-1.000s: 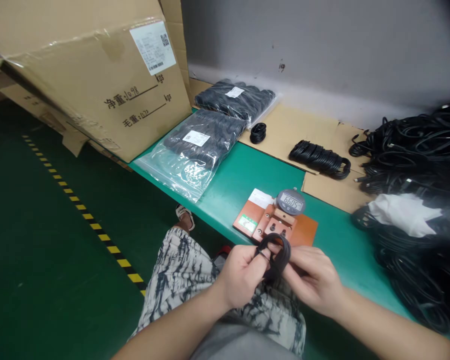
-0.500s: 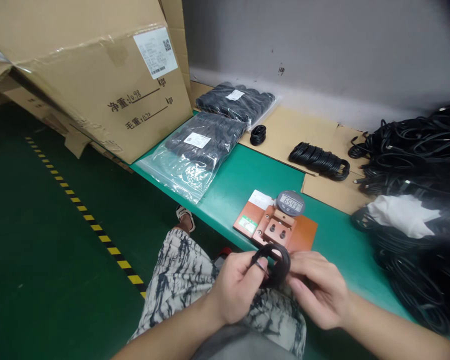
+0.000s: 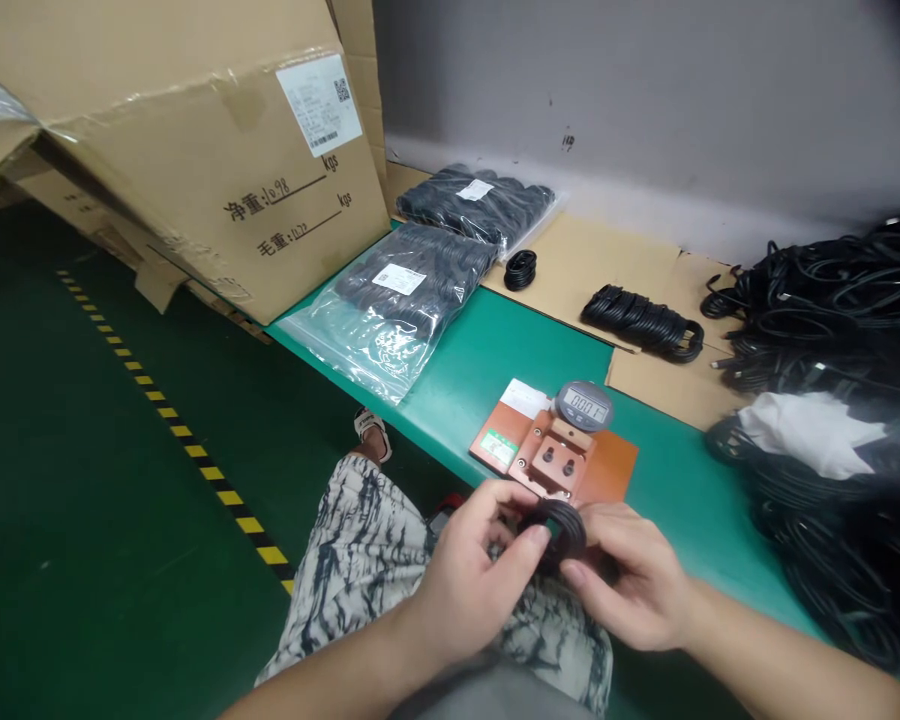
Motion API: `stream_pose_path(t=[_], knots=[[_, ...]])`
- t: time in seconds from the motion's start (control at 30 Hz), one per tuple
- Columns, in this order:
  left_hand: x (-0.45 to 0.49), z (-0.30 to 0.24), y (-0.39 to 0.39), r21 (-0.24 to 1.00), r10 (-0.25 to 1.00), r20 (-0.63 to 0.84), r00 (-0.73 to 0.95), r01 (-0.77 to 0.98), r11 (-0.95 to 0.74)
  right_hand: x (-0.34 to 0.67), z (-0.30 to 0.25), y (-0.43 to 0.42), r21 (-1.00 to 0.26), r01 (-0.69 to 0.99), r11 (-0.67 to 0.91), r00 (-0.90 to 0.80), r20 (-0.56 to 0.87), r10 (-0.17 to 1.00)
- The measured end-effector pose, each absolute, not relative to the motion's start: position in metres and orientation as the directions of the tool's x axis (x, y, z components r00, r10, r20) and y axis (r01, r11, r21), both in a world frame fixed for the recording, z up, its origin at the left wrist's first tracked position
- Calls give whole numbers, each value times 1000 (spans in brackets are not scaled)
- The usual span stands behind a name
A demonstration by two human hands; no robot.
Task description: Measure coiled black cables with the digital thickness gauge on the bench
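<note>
A coiled black cable is held between my two hands above my lap, just in front of the table edge. My left hand closes on the coil's left side, thumb on the near face. On its right side, the fingers and thumb of my right hand pinch the coil; the fingertips are partly hidden behind it. Right beyond the coil stands a copper-coloured gauge fixture on an orange base. Its round digital dial shows a reading near zero.
Clear bags of coiled cables lie at the table's back left, beside a large cardboard box. A single coil and a row of coils rest on cardboard. Loose cables and a white cloth crowd the right.
The coil has tilted flatter and turned between my hands. My left fingers have shifted up and around its far side. The dial reading has dropped from a larger number to near zero.
</note>
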State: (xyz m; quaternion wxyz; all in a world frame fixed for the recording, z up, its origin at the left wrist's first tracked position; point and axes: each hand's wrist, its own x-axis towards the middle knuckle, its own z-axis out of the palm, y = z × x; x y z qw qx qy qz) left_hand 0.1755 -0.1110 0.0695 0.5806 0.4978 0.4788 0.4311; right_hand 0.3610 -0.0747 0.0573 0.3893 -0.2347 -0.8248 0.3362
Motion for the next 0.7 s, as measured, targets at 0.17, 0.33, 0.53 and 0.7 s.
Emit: stream_pose_path(t=[0.17, 0.33, 0.53, 0.7], knots=[[174, 67, -105, 953, 952, -239, 190, -145, 268, 361, 57, -73, -740, 110, 664, -599, 484, 638], [166, 70, -102, 843, 879, -310, 361, -324, 430, 362, 59, -73, -764, 124, 633, -604, 448, 659], [167, 75, -107, 797, 888, -268, 374, -431, 423, 362, 64, -71, -783, 123, 610, -592, 435, 679], [173, 77, -110, 861, 928, -223, 299, -386, 331, 360, 63, -71, -770, 135, 624, -601, 437, 669]])
